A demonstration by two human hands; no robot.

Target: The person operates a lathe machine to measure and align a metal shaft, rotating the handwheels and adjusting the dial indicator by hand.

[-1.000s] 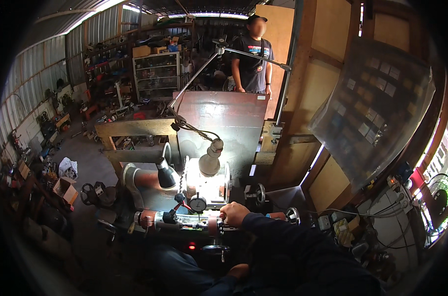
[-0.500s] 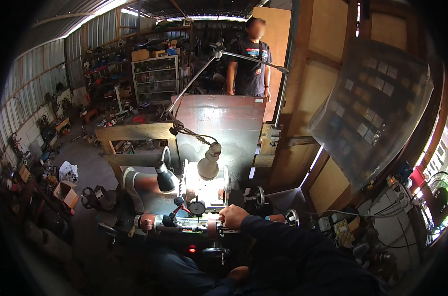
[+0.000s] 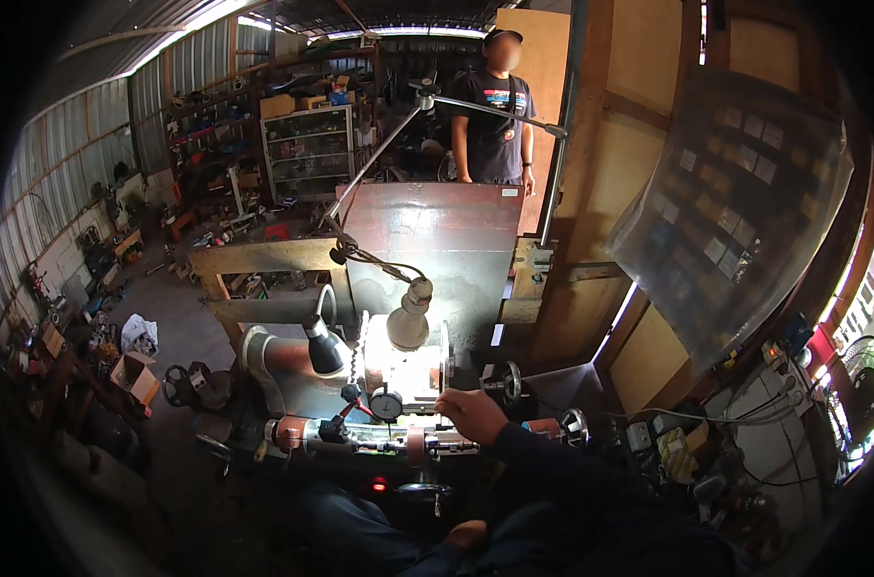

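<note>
My right hand [image 3: 473,415] reaches in from the right in a dark sleeve, thumb and fingertips pinched together just above a bench-mounted machine. Whatever lies in the pinch, if anything, is too small to make out. Under its fingers runs a horizontal shaft assembly with a reddish-brown collar [image 3: 416,445]. A round dial gauge [image 3: 387,406] stands left of the hand, beside a holder with red parts [image 3: 352,409]. Low in the picture, in shadow, what looks like my left hand [image 3: 468,534] rests near my lap; its fingers cannot be made out.
A lit lamp [image 3: 408,329] and a black gooseneck lamp [image 3: 325,352] hang over the machine. Handwheels [image 3: 573,428] stick out at its right and front. Behind a dark upright panel [image 3: 427,231] a person [image 3: 494,115] stands. Cables [image 3: 706,415] and boxes sit at right.
My right hand has lifted off the shaft assembly, moving slightly right and up, its fingers drawn into a pinch. The dial gauge and its holder stay in place.
</note>
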